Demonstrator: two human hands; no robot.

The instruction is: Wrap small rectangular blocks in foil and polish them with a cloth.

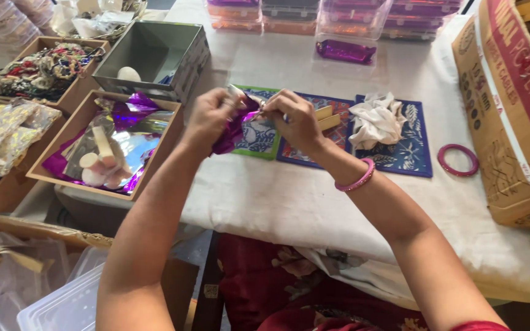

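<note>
Both hands meet above the white-clothed table (289, 202). The left hand (207, 116) has its fingers pressed together on a crumpled piece of purple foil (231, 132), which hangs from the pinch. The right hand (295, 119), a pink bangle (357, 179) on its wrist, pinches the top of the same foil, with a small pale stick (237, 92) poking up between the two hands.

Right under the grip lie three printed mats: a green-edged one (259, 138), a blue-and-red one (338, 132) bearing small wooden pieces (325, 117), and a dark blue one (409, 150) with a white cloth (375, 119) bunched on it. Past that mat, to the right, lies a loose pink ring (458, 160), then a big brown carton (510, 110) with a red printed band.

Left of the grip sits a shallow cardboard tray (102, 187) of purple foil sheets and pale sticks; behind it is a grey open box (154, 58) holding a white egg shape. Beyond the hands, at the far edge, stand stacked clear boxes (351, 21) with purple and orange contents.
</note>
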